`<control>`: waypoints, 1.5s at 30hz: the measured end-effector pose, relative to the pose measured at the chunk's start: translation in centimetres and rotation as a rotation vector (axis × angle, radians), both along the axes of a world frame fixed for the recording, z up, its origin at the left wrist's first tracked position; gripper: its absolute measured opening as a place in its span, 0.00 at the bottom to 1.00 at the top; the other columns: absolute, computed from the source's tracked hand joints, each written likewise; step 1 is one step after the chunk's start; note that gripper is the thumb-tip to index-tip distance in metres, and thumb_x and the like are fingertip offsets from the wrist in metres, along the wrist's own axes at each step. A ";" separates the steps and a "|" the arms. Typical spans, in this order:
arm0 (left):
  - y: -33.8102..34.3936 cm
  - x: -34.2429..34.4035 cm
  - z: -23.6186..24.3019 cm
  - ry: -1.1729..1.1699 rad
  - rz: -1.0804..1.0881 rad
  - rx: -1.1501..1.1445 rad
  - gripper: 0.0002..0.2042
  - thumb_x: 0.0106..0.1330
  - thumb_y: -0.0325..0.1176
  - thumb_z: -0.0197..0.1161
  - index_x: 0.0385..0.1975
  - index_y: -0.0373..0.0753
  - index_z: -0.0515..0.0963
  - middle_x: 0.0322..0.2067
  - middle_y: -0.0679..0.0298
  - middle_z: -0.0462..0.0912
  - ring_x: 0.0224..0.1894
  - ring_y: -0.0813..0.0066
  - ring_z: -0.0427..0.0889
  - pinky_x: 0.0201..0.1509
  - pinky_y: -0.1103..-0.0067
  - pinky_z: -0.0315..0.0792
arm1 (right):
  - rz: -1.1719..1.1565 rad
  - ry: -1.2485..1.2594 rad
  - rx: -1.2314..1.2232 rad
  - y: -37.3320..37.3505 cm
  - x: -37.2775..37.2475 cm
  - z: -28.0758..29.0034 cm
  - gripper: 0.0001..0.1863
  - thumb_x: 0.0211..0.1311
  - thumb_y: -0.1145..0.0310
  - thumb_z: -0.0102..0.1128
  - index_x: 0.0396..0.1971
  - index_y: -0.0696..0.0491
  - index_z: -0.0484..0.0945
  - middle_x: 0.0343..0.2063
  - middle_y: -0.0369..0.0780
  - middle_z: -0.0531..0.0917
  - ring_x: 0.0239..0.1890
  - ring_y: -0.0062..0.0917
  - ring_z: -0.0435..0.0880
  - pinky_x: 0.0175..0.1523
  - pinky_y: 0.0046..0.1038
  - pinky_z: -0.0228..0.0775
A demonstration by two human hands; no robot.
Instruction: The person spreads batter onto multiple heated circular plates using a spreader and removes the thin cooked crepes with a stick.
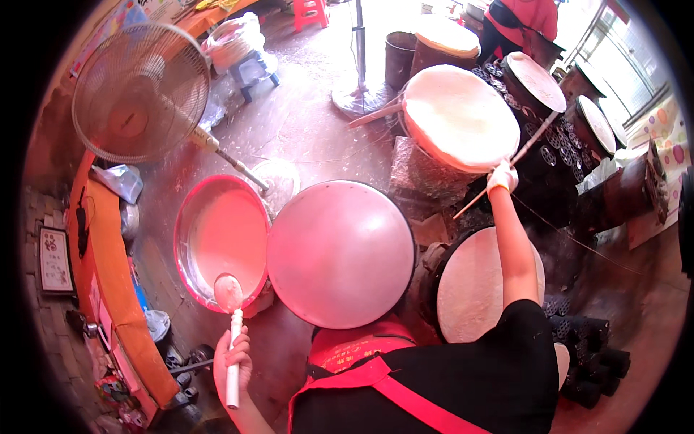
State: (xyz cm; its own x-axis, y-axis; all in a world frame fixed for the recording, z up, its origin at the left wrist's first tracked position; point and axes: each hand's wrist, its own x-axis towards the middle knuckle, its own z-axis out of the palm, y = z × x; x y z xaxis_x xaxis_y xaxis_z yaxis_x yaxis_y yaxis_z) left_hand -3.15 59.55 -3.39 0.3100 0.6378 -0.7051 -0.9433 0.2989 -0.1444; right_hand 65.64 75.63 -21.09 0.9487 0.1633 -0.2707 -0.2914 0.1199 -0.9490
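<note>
In my left hand is a ladle with a white-wrapped handle, its bowl over the near rim of a pink basin. Pale batter lies in the basin. A bare round metal griddle stands right beside it, in front of my body. My right arm reaches far forward; my right hand, in a white glove, is closed round a long thin wooden stick. That hand is at the near edge of a stack of round pale flatbreads. Under my right arm, another griddle carries a pale round sheet.
A standing fan rises at the far left, above an orange-topped counter. Several round stoves with pale tops line the far right. Black honeycomb coal briquettes are piled at right. Another person stands at the back.
</note>
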 end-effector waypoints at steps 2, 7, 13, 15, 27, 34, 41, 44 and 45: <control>0.3 -2.5 0.2 -0.107 0.067 -0.002 0.19 0.74 0.35 0.42 0.52 0.21 0.58 0.26 0.63 0.62 0.18 0.82 0.63 0.16 0.86 0.64 | 0.070 0.029 0.187 -2.6 -3.1 0.8 0.07 0.63 0.60 0.56 0.32 0.46 0.70 0.12 0.32 0.65 0.08 0.20 0.61 0.12 0.23 0.50; 3.0 -15.6 -11.7 0.767 -0.262 0.275 0.18 0.73 0.33 0.47 0.59 0.32 0.63 0.29 0.62 0.71 0.17 0.82 0.66 0.16 0.86 0.63 | 0.509 0.141 0.036 -13.3 -20.0 4.5 0.17 0.69 0.59 0.49 0.52 0.51 0.73 0.13 0.28 0.63 0.09 0.12 0.56 0.12 0.17 0.47; 13.6 -25.0 -24.8 2.341 -1.257 0.657 0.20 0.68 0.29 0.41 0.58 0.45 0.71 0.42 0.46 0.78 0.45 0.53 0.78 0.51 0.69 0.71 | 0.956 0.147 -0.303 -20.5 -44.6 0.6 0.24 0.68 0.57 0.50 0.60 0.51 0.67 0.14 0.28 0.67 0.08 0.11 0.55 0.10 0.16 0.47; 15.8 -27.3 -26.8 2.275 -1.520 0.959 0.22 0.66 0.27 0.43 0.61 0.47 0.67 0.43 0.46 0.77 0.44 0.53 0.78 0.50 0.67 0.72 | 1.358 -0.402 -0.384 -17.5 -52.0 1.7 0.25 0.69 0.62 0.47 0.64 0.50 0.63 0.30 0.35 0.76 0.22 0.18 0.71 0.25 0.17 0.61; 19.4 -22.2 -36.7 0.093 -0.405 0.089 0.10 0.71 0.32 0.48 0.46 0.35 0.64 0.19 0.68 0.63 0.18 0.82 0.67 0.18 0.85 0.65 | 1.635 -0.978 -0.704 -6.4 -74.5 -13.0 0.34 0.65 0.68 0.46 0.70 0.45 0.46 0.21 0.56 0.77 0.24 0.50 0.78 0.31 0.47 0.68; 15.9 -19.5 -23.1 -0.297 -0.066 0.214 0.11 0.68 0.33 0.56 0.42 0.35 0.65 0.21 0.71 0.62 0.19 0.86 0.62 0.20 0.89 0.64 | 1.672 -0.718 -0.640 -17.0 -71.2 -3.5 0.35 0.63 0.82 0.42 0.70 0.52 0.45 0.61 0.52 0.68 0.56 0.44 0.75 0.53 0.32 0.70; 18.1 -22.7 -9.4 -0.104 -0.242 0.468 0.12 0.69 0.44 0.56 0.41 0.45 0.66 0.19 0.73 0.58 0.16 0.87 0.59 0.16 0.89 0.57 | 1.499 -0.973 -0.369 -18.1 -70.6 0.4 0.36 0.59 0.84 0.44 0.69 0.55 0.49 0.56 0.54 0.72 0.53 0.43 0.78 0.50 0.30 0.71; 18.4 -23.8 -2.4 0.365 -0.349 0.690 0.13 0.70 0.48 0.52 0.41 0.47 0.65 0.18 0.74 0.58 0.13 0.88 0.57 0.14 0.90 0.55 | 1.377 -1.093 -0.337 -16.9 -69.7 1.9 0.35 0.57 0.84 0.45 0.68 0.54 0.54 0.52 0.53 0.76 0.45 0.43 0.81 0.46 0.31 0.73; 18.5 -24.2 -0.4 0.611 -0.375 0.778 0.13 0.71 0.48 0.51 0.40 0.47 0.65 0.17 0.74 0.58 0.13 0.87 0.57 0.14 0.89 0.55 | 1.330 -1.146 -0.321 -16.5 -69.3 2.6 0.35 0.56 0.84 0.45 0.67 0.54 0.54 0.51 0.52 0.76 0.43 0.43 0.82 0.44 0.31 0.73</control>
